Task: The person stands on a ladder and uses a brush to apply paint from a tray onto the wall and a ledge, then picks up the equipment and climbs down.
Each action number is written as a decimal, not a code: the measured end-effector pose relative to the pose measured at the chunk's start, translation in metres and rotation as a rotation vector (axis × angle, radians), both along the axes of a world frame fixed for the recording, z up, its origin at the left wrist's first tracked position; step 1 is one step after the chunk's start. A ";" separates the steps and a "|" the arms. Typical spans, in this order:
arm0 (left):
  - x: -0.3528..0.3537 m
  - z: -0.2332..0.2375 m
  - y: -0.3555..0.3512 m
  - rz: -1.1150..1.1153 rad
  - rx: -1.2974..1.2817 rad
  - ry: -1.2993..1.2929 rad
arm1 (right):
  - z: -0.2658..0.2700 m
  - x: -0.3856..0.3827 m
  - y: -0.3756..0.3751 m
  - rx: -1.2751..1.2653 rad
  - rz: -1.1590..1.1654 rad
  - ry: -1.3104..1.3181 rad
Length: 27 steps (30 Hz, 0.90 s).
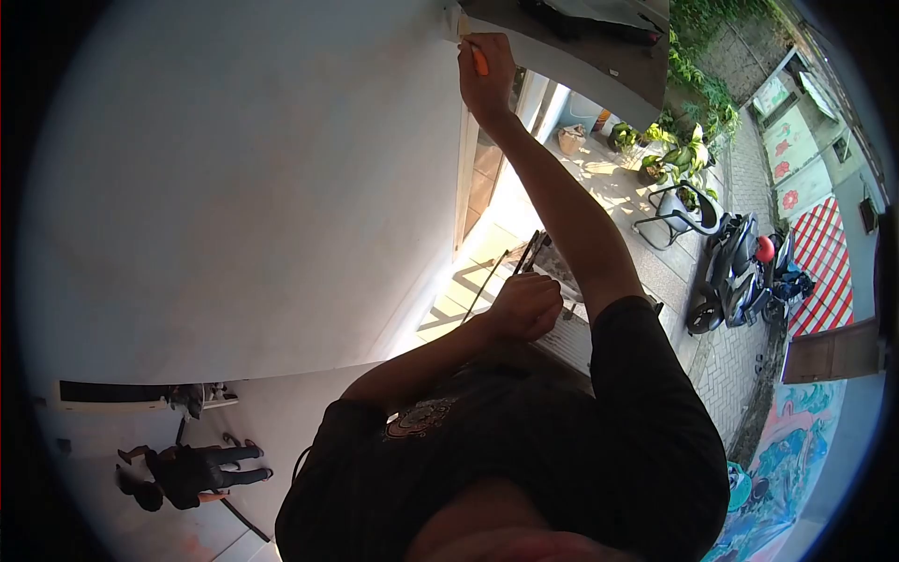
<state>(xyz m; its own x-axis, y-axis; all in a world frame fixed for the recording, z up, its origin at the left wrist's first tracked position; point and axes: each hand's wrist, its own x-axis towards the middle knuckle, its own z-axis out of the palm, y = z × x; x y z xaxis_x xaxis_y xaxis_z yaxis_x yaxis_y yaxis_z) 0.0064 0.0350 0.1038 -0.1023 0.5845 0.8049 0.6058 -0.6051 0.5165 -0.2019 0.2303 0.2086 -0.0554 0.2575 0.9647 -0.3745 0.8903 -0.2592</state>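
My right hand point(487, 80) is raised high, its fingers wrapped round the orange handle of what looks like a paintbrush point(480, 62). The pale tip of this tool touches or nearly touches the corner edge of a broad white surface point(253, 187). Lower down, in front of my chest, my left hand point(526, 306) is closed in a fist. What it holds, if anything, is hidden by the fingers. Close to that fist are thin dark bars point(496, 281) and a pale ridged panel point(568, 342).
A grey ledge point(599, 61) with a dark object point(590, 23) adjoins the raised hand. Outside stand potted plants point(688, 155), a chair point(679, 215) and a motorbike point(735, 272). Another person point(192, 476) stands at lower left near an air conditioner point(112, 395).
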 end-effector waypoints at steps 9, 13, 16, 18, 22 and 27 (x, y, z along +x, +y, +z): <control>-0.001 -0.002 0.000 -0.012 0.010 0.006 | -0.047 0.016 0.008 -0.018 0.006 -0.223; -0.002 0.001 -0.001 -0.014 -0.019 0.002 | -0.017 0.010 0.008 0.013 -0.011 -0.042; -0.002 -0.002 0.000 -0.021 -0.018 0.018 | 0.014 -0.003 0.007 0.047 0.011 -0.013; -0.001 0.001 -0.001 -0.017 -0.019 0.017 | 0.016 -0.008 0.012 0.068 -0.001 0.000; -0.002 0.000 -0.001 -0.025 -0.028 0.017 | -0.010 -0.009 0.010 0.043 0.039 -0.077; -0.004 -0.003 -0.001 -0.035 -0.054 0.038 | -0.054 0.009 0.008 0.006 0.078 -0.241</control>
